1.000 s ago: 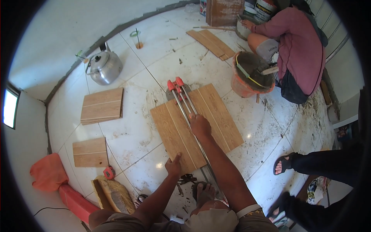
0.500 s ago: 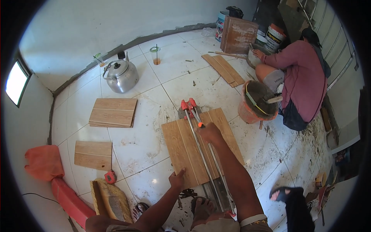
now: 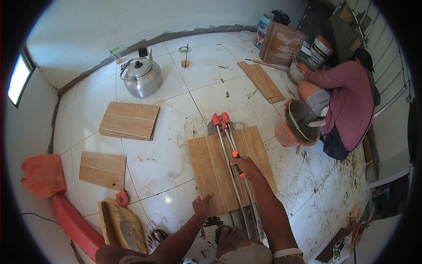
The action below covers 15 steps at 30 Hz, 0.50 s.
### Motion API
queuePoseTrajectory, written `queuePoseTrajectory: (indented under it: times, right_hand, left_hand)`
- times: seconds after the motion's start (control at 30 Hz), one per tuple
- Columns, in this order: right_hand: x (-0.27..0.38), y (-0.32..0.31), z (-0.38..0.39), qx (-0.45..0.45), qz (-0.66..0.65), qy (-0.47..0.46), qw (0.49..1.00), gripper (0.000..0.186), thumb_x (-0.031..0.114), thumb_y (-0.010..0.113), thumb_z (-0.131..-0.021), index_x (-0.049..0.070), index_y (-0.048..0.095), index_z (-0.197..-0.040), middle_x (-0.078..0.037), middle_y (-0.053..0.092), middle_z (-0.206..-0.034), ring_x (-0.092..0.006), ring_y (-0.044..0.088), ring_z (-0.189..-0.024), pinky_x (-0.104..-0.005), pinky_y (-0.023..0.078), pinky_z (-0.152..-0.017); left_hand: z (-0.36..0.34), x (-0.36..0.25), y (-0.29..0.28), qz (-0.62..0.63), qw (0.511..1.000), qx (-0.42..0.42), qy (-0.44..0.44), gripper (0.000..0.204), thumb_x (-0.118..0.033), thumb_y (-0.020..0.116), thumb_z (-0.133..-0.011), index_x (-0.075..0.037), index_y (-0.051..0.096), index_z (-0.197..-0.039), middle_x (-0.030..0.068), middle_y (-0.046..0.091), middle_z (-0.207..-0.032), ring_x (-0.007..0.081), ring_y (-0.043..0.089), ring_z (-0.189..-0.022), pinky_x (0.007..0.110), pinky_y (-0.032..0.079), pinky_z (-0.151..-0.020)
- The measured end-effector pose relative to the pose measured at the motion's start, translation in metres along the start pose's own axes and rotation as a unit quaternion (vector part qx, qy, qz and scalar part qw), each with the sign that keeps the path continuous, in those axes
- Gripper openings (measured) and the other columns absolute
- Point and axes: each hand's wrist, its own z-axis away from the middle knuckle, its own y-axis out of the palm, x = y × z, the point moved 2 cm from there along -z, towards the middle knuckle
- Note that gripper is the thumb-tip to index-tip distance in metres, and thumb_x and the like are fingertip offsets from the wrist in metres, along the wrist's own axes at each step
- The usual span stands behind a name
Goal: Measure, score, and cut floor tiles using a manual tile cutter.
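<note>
Wood-grain tile (image 3: 210, 169) under cutter rails (image 3: 233, 176), left hand (image 3: 203, 203) flat on its edge, right hand (image 3: 246, 166) clamped around orange handle (image 3: 237, 156).

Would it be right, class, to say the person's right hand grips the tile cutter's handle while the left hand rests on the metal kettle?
Not quite. In the head view the left hand presses on the near edge of the wood-look tile lying in the tile cutter, not on the metal kettle, which stands far off near the wall. The right hand does grip the cutter's handle.
</note>
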Motion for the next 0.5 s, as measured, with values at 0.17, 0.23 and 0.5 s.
queuePoseTrajectory:
  times: [0.17,0.23,0.5]
  right_hand:
    - [0.003,0.001,0.003,-0.006,-0.008,0.014,1.000,0.017,0.021,0.071,-0.075,0.004,0.066,-0.073,-0.004,0.063,-0.074,-0.0151,0.056,-0.069,-0.0320,0.041,-0.065]
    - [0.009,0.008,0.010,-0.008,-0.012,0.019,1.000,0.018,0.018,0.072,-0.074,0.002,0.066,-0.071,-0.003,0.060,-0.070,-0.0145,0.053,-0.064,-0.0322,0.041,-0.062]
    - [0.005,-0.002,0.000,-0.034,0.028,-0.001,0.999,0.027,0.023,0.074,-0.074,-0.003,0.066,-0.071,-0.004,0.060,-0.066,-0.0137,0.053,-0.060,-0.0335,0.042,-0.056]
  left_hand:
    - [0.002,-0.002,0.000,-0.002,1.000,0.000,0.007,0.042,-0.027,0.082,-0.083,0.004,0.067,-0.108,0.0066,0.070,-0.095,0.0147,0.064,-0.079,0.029,0.052,-0.073]
    - [0.003,-0.005,-0.005,-0.015,1.000,-0.001,-0.015,0.044,-0.029,0.082,-0.083,0.004,0.067,-0.107,0.0067,0.070,-0.095,0.0145,0.064,-0.079,0.029,0.052,-0.073]
    - [0.003,-0.004,-0.002,-0.033,0.999,0.001,-0.009,0.047,-0.031,0.083,-0.082,0.004,0.067,-0.108,0.0077,0.070,-0.095,0.0146,0.064,-0.079,0.029,0.052,-0.073]
